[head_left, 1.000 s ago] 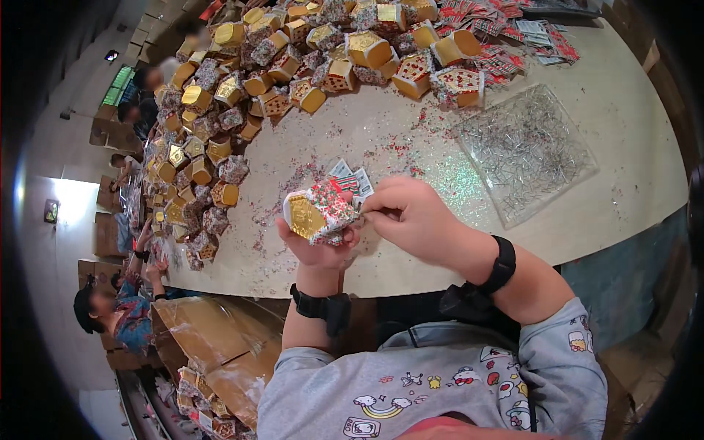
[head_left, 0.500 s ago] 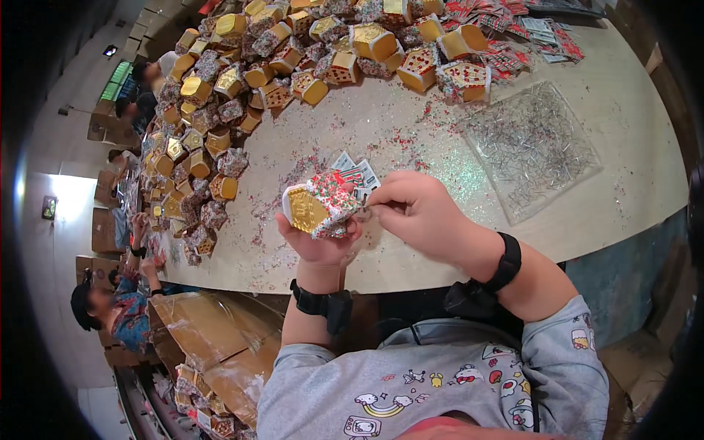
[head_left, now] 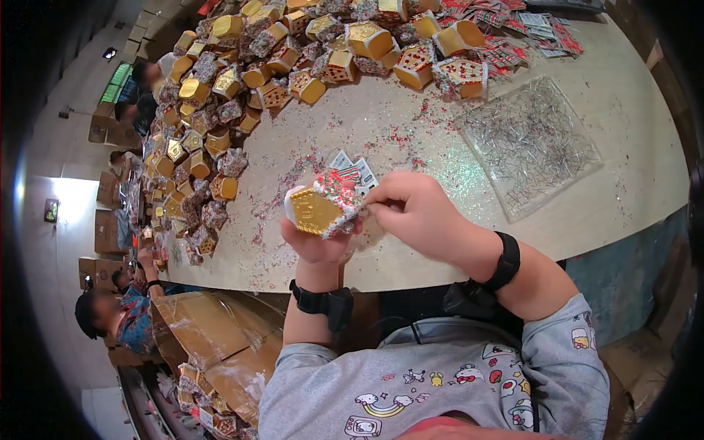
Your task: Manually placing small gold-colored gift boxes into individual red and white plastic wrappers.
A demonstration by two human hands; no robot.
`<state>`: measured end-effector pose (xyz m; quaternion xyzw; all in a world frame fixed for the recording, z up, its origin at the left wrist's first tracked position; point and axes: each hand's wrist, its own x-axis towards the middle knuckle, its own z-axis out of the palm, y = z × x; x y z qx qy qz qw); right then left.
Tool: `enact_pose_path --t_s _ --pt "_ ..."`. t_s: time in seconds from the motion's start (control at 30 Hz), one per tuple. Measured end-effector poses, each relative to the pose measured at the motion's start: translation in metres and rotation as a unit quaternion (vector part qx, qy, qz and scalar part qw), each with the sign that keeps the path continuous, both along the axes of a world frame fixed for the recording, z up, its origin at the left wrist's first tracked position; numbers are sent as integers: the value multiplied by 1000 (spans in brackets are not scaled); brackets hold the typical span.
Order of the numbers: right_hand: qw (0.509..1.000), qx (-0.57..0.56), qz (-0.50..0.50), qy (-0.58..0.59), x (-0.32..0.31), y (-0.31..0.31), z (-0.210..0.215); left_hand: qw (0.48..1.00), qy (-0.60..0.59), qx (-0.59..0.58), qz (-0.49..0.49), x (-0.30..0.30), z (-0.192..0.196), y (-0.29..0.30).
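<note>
My left hand is closed around a small ornament house. One side of the house is shiny embossed gold, its edge is white, and the roof is coated in red, green and white sprinkles. It lies tilted in my palm, with the roof end toward my right hand. That hand is pinched at the roof's tip; whatever lies between its fingertips is too small to make out. Just beyond the house, partly hidden by it, are a few red, white and black paper tags.
A heap of similar gold ornament houses covers the table's far left. Red and white tags are piled at the back. A clear tray of thin metal pieces sits right. Glitter dots the table; a cardboard box stands lower left. Other people work at left.
The ornament house has turned slightly in my left hand, so its gold side faces up more. My right hand stays pinched at the roof's tip, barely moved.
</note>
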<state>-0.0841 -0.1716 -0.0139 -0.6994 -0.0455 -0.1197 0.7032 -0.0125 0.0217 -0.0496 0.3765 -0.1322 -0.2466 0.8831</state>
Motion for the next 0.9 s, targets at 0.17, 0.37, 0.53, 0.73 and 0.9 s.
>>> enact_pose_path --t_s 0.17,0.37,0.53,0.73,0.9 --pt "999 24 12 35 3 -1 -4 996 -51 48 47 -2 7 -8" --pt "984 139 76 77 1 3 -4 992 -19 -82 -94 10 3 3" --pt "972 149 130 124 5 -1 -2 990 -3 -107 -97 7 2 3" --pt "956 174 143 188 5 -2 -2 1000 14 -21 15 -1 9 -4" --pt "962 157 135 179 6 -2 -6 992 -49 -62 -101 10 -2 16"
